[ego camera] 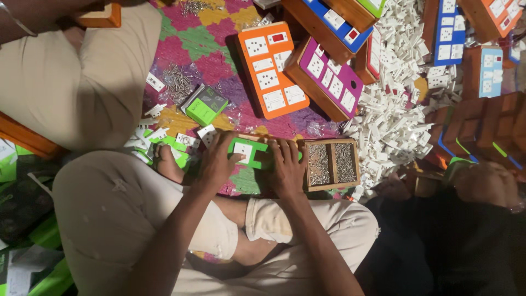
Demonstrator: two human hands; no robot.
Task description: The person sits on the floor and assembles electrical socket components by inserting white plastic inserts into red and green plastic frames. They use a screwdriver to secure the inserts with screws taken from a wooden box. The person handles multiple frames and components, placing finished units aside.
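A green switch board plate (253, 153) with a white socket module (243, 149) fitted in it lies on the floor mat before my crossed legs. My left hand (216, 160) rests on its left side, fingers pressing the white module. My right hand (287, 164) holds down its right end, fingers spread over the plate. Part of the plate is hidden under both hands.
A wooden tray of screws (331, 163) sits right of my right hand. A big heap of white switch modules (394, 109) lies beyond it. Orange (271, 68), purple (329, 79) and blue (446, 30) boards lie ahead. A green box (205, 105), loose screws (176, 81) and another person's knee (82, 71) are on the left.
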